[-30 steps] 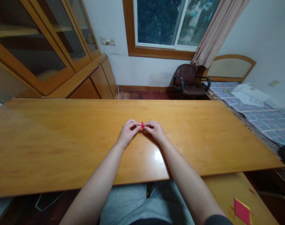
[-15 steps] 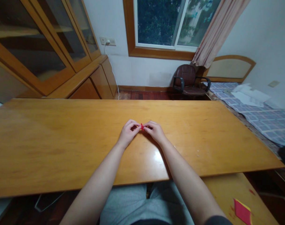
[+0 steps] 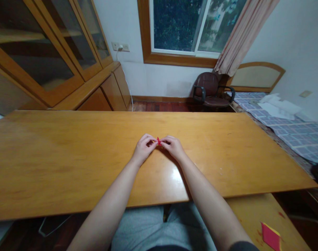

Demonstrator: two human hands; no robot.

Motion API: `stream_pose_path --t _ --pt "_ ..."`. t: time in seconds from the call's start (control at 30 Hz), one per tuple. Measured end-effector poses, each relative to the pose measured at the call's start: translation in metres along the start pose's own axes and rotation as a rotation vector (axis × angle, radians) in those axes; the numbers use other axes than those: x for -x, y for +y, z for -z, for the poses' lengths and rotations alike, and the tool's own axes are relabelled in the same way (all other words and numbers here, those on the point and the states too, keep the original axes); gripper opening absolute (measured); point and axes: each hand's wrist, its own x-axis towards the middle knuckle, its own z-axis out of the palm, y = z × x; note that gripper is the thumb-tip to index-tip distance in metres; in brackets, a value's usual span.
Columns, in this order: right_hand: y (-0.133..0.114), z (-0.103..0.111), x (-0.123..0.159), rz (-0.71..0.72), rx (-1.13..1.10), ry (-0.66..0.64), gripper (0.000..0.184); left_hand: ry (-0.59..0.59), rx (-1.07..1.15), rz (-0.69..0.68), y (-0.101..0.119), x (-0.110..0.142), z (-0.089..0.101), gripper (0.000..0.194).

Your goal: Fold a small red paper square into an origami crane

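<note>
A tiny piece of folded red paper (image 3: 158,141) is pinched between the fingertips of both my hands, just above the middle of a long wooden table (image 3: 69,157). My left hand (image 3: 143,147) is closed, its fingers curled round the paper's left side. From the right, my right hand (image 3: 173,146) grips the same piece with curled fingers. Most of the paper is hidden by my fingers. Both forearms rest across the table's near edge.
A red and yellow paper sheet (image 3: 271,236) lies on a lower wooden surface at the bottom right. Behind the table stand glass-door cabinets (image 3: 43,52), a brown office chair (image 3: 209,90) under the window, and a bed (image 3: 292,129) to the right.
The red paper shows a little less between my fingertips than a second ago. My hands stay in the same place.
</note>
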Motion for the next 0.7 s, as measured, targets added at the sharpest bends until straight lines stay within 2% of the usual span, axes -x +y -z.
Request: stream_pose_path --t 0.4,0.57,0.7 --pt "0.0006 -0.0005 0.0001 -0.010 0.010 -0.046 0.008 -0.018 0.011 0.015 -0.0080 0.0003 -0.0004 0.013" --pt "-0.0014 -0.0004 0.0002 -0.016 -0.008 -0.035 0.009 0.001 0.007 0.018 -0.0031 -0.0001 0.0009 0.012" --pt "0.0021 0.0003 -0.0003 -0.080 -0.071 0.017 0.010 0.018 0.053 0.084 -0.0009 0.0001 0.0014 0.014"
